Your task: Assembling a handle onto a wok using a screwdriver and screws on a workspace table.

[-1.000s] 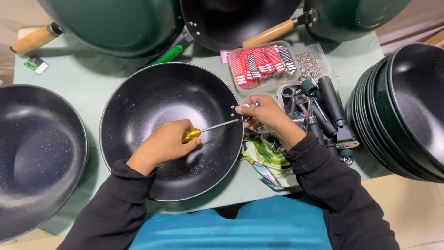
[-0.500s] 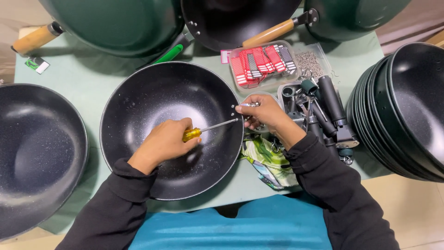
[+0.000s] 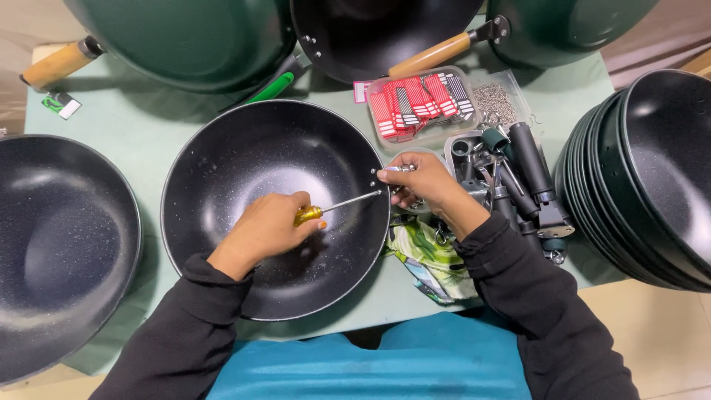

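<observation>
Nearest the camera, two black sleeves reach out over a blue lap, and between them a green patterned cloth [image 3: 426,255] hangs off the worktop's [image 3: 126,126] near edge. The left hand [image 3: 268,226] sits inside the black pan [image 3: 274,207], fingers wrapped shut around the amber handle of a screwdriver [image 3: 326,209], its thin shaft pointing right and its tip meeting the pan wall by the small holes there. On the outer side of that same rim the right hand [image 3: 418,181] has its fingers pinched closed on a small silver fitting, too small to tell exactly what kind, held tight against the pan's edge. So the pan lies flat in the middle of the green worktop, and this reads as the fastening step: a screw being driven through the pan wall while the other hand steadies the piece outside. The next move, I'd judge, calls for keeping the tip seated square and the outside piece held firm, or the driver could slip and scratch the coating. Just right of the hand lies a heap of dark handles and metal brackets [image 3: 511,174]. Further right stands a stack of pans [image 3: 644,170], and at far left another black pan [image 3: 59,252]. Beyond, a clear tray of red and grey tags [image 3: 418,104], a bag of small screws [image 3: 495,98], and finished green pans with wooden handles [image 3: 437,53] along the far edge.
</observation>
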